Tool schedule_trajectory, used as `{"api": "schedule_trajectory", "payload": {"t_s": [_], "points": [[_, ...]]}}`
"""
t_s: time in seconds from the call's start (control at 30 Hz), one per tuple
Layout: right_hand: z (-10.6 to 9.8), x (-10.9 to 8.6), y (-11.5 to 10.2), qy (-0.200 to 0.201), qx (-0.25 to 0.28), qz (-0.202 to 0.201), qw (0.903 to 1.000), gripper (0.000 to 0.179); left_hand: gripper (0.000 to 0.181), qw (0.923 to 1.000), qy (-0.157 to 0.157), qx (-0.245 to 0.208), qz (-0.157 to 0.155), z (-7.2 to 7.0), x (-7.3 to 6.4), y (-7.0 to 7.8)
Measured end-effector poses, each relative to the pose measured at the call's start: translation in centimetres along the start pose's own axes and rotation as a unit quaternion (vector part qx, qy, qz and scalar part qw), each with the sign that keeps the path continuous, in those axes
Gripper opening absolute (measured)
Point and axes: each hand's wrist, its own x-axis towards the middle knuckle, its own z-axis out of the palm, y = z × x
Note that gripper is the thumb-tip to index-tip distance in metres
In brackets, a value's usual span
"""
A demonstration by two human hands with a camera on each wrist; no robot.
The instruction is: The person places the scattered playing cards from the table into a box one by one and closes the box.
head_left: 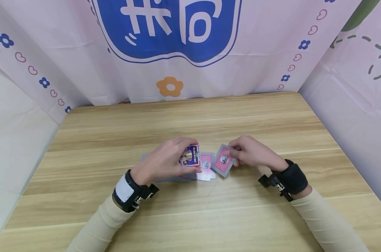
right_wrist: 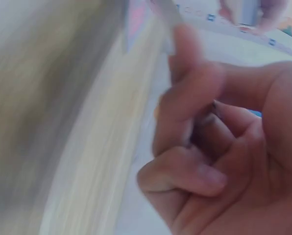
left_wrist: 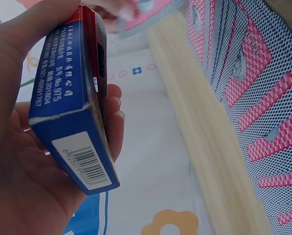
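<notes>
In the head view my left hand (head_left: 165,159) grips a small playing-card box (head_left: 195,154) by its sides, above the table. The left wrist view shows the box (left_wrist: 62,88) to be dark blue, with white print and a barcode on its end. Beneath that hand a row of overlapping playing cards (head_left: 206,173) lies back side up, pink patterned with grey borders. To the right, my right hand (head_left: 253,154) pinches one playing card (head_left: 221,164) between thumb and fingers, tilted and beside the row's right end. The left hand covers part of the row.
The wooden tabletop (head_left: 190,220) extends around both hands. A pale printed cloth (head_left: 209,80) hangs along its back edge, with more pale cloth (head_left: 354,112) at the right side. Each wrist wears a black strap with a small camera.
</notes>
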Motion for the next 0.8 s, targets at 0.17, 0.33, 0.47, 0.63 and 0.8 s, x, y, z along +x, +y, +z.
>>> {"api": "schedule_trajectory", "payload": {"t_s": [0.17, 0.33, 0.47, 0.63, 0.8], "points": [[-0.6, -0.6, -1.2, 0.033, 0.086, 0.012, 0.9957, 0.023, 0.079, 0.9999, 0.009, 0.001, 0.011, 0.1, 0.0, -0.2], [-0.6, -1.0, -2.0, 0.056, 0.147, 0.032, 0.9871, 0.023, 0.078, 0.9999, 0.009, 0.0, 0.007, 0.1, 0.1, -0.3], [-0.2, -1.0, -2.3, 0.064, 0.171, 0.032, 0.9827, 0.023, 0.078, 0.9998, 0.012, 0.004, 0.015, 0.1, 0.1, -0.3], [0.8, -0.7, -2.4, 0.089, 0.182, 0.023, 0.979, 0.025, 0.077, 0.9994, 0.018, 0.007, 0.03, 0.1, 0.0, -0.1], [1.8, -0.5, -2.8, 0.124, 0.194, 0.008, 0.973, 0.026, 0.079, 0.9995, 0.022, 0.011, 0.021, 0.2, 0.0, 0.1]]}}
